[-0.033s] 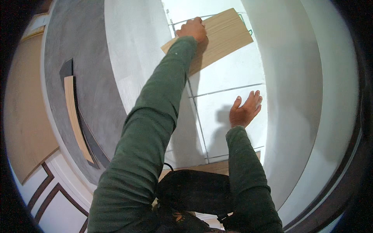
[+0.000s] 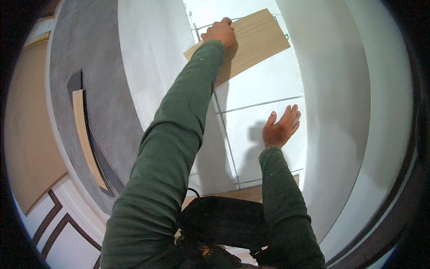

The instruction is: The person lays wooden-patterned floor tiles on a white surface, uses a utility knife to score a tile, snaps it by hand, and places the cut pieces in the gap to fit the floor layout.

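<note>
A light wood-grain plank (image 2: 251,42) is held at its upper edge by the left hand (image 2: 219,31), whose fingers are curled closed over that edge while the arm in a green sleeve (image 2: 179,125) is stretched far forward. The plank is tilted, its long side running from lower left of the grip to upper right, and it lies flat against a white tiled surface (image 2: 264,85) marked by thin grey grout lines. Most of the plank extends to the right of and below the gripping hand; a short corner projects to the left of it.

The right hand (image 2: 280,127) is pressed flat on a white tile well below and to the right of the held plank, with fingers spread open and nothing grasped. The two hands are well apart, separated by one grout line.

Nearer the body, below the right hand, the edge of another wood-toned board (image 2: 242,193) is seen. Far to the left of both hands, a narrow pale wooden strip (image 2: 85,139) is set on a grey surface (image 2: 103,89) beside a dark strip (image 2: 74,80). A large tan panel (image 2: 27,134) is seen beyond it at the left rim.
</note>
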A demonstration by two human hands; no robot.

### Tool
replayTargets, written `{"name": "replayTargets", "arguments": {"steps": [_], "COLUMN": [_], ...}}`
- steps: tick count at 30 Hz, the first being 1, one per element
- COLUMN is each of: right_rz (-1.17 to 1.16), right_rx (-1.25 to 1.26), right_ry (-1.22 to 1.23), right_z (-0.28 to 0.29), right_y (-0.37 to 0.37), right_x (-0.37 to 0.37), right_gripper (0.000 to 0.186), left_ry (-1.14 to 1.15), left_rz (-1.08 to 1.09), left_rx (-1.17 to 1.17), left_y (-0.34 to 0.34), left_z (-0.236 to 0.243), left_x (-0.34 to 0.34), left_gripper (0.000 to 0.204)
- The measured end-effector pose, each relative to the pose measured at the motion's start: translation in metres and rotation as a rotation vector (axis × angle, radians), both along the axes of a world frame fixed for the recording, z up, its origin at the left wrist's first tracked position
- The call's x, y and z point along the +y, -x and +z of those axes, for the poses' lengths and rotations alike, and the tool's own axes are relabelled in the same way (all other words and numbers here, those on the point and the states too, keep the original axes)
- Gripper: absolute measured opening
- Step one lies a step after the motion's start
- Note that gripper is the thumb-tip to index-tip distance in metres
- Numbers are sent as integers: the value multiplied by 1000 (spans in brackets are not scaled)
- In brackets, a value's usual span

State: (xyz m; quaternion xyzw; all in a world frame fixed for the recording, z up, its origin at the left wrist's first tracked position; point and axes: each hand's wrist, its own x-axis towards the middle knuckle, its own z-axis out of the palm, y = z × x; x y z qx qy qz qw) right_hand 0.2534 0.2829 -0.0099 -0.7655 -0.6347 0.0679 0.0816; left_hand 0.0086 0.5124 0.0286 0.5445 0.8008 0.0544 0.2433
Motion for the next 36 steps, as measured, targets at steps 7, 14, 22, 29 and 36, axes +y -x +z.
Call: {"name": "replayTargets", "arguments": {"steps": [7, 14, 22, 29, 36], "right_rz": [27, 37, 47, 52, 104], "right_rx": [26, -4, -14, -10, -62], "right_ry": [-60, -77, -46, -114, -190], "right_z": [-4, -12, -10, -10, -19], "right_y": [-5, -9, -3, 0, -5], "right_x": [-2, -4, -7, -7, -8], "right_gripper": [59, 62, 58, 56, 57], "left_ry": [-66, -345, -479, -571, -673], "left_rz": [-224, -185, -140, -135, -100], "left_rx": [65, 345, 147, 177, 216], "left_y": [-3, -36, -35, -32, -34], "left_z": [-23, -44, -59, -59, -73], "left_x": [48, 45, 37, 29, 34], "left_gripper": [46, 57, 49, 49, 43]}}
